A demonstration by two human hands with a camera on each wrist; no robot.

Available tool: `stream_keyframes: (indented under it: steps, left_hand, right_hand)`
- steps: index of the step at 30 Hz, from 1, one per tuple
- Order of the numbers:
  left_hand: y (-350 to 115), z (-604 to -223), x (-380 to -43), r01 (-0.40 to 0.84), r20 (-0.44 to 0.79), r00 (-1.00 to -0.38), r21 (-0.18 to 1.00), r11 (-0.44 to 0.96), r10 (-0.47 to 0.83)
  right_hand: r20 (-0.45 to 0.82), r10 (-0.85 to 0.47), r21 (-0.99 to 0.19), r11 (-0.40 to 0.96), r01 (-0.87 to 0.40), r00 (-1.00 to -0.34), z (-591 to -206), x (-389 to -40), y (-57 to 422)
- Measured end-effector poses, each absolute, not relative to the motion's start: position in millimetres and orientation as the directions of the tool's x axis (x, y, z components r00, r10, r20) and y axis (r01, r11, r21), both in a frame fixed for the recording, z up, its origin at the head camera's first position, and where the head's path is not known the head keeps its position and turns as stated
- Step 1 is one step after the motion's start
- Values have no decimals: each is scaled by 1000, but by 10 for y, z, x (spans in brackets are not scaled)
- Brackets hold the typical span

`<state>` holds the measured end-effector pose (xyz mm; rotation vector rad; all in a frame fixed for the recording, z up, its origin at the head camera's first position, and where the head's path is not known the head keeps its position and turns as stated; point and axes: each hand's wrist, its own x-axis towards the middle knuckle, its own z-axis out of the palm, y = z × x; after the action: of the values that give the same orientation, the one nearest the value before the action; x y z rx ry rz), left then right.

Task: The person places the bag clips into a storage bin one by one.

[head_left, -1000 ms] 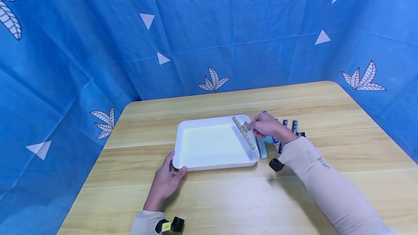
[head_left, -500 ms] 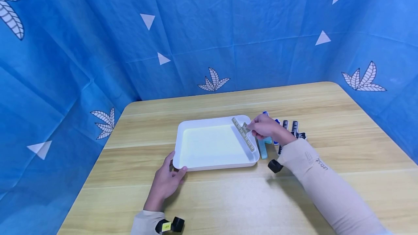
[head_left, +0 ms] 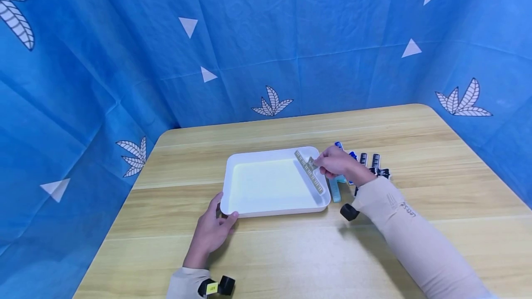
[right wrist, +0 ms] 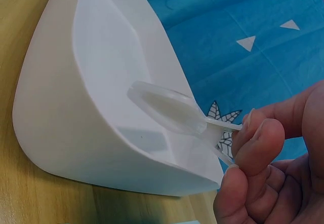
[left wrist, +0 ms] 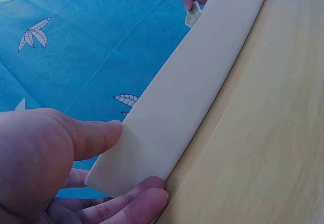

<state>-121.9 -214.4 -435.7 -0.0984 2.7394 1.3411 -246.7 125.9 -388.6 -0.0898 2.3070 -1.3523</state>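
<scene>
A shallow white tray (head_left: 270,183) lies on the wooden table. My left hand (head_left: 212,230) grips its near left corner; in the left wrist view the thumb lies at the rim and the fingers reach around the lower edge of the tray wall (left wrist: 177,92). Over the tray's right end, my right hand (head_left: 334,160) pinches a long pale clip with a piano-key pattern (head_left: 308,172) by its handles. Seen from the right wrist, the translucent clip (right wrist: 167,107) hangs above the tray floor, its two handles between thumb and fingers.
Right of the tray, partly under my right forearm, lie several similar clips: a light blue clip (head_left: 334,190), a dark blue clip (head_left: 352,155) and black-and-white clips (head_left: 376,161). A blue patterned curtain (head_left: 291,59) stands behind the table (head_left: 291,257).
The clip in my right hand has shifted slightly down and to the left over the tray. My left hand and the tray have stayed in place.
</scene>
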Motion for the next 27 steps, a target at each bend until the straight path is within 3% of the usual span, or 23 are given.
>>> stream_keyframes:
  steps: [27]
  left_hand:
    - [-2144, -4364, -1225, -95, -105, -994, 774, 626, -21]
  right_hand:
    - [-374, -265, -818, 546, 181, -889, -3936, -2461, 1196]
